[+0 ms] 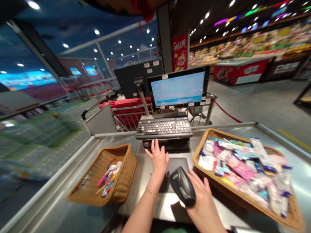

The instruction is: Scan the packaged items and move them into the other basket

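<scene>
My left hand (158,158) lies open with its fingers spread, its fingertips just short of the front edge of a black keyboard (164,127). My right hand (202,202) grips a black handheld barcode scanner (182,186) with its nose pointing up and to the left. To the right of that hand is a large wicker basket (202,142) heaped with pink, white and blue packets. A smaller wicker basket (128,168) to the left of my left hand holds a few slim packets.
A lit monitor (178,89) stands behind the keyboard on the stainless steel checkout counter (60,181). Beyond it are stacked red shopping baskets (128,111), a red rope barrier, red freezer chests and long store shelves.
</scene>
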Motion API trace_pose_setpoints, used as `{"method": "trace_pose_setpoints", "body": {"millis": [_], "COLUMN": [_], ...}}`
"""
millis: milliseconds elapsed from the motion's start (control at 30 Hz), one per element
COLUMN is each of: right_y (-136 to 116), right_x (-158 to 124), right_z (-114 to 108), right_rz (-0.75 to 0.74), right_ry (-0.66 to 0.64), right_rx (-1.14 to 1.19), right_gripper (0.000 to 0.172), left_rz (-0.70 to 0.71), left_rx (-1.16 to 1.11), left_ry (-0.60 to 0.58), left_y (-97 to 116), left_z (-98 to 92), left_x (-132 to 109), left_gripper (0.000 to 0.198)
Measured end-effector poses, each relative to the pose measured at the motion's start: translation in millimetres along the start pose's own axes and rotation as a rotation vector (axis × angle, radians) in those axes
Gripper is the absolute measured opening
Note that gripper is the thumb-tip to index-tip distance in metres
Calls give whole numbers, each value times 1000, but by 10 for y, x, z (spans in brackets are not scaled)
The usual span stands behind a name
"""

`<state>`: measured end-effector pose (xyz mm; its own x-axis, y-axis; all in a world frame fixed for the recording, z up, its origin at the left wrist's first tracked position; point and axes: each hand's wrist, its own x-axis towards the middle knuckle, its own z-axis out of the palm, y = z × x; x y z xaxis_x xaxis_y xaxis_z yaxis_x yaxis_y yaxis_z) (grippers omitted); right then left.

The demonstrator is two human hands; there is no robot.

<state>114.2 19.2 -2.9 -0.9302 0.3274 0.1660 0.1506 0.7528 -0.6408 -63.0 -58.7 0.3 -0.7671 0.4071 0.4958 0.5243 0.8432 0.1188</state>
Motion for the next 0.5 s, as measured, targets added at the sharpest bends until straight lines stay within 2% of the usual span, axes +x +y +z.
{"method": "trace_pose_setpoints", "body": {"millis": [500], "right_y": [0], "right_x": [-22], "right_z": [-75], "right_rz": [52], "right_ry": [21], "right_rx": [10], "right_gripper": [63], "left_rz": [84], "left_rx": [-19], "left_ry": [-31], "left_y": [187], "left_z": [12], "left_x": [48], "left_gripper": [33]}}
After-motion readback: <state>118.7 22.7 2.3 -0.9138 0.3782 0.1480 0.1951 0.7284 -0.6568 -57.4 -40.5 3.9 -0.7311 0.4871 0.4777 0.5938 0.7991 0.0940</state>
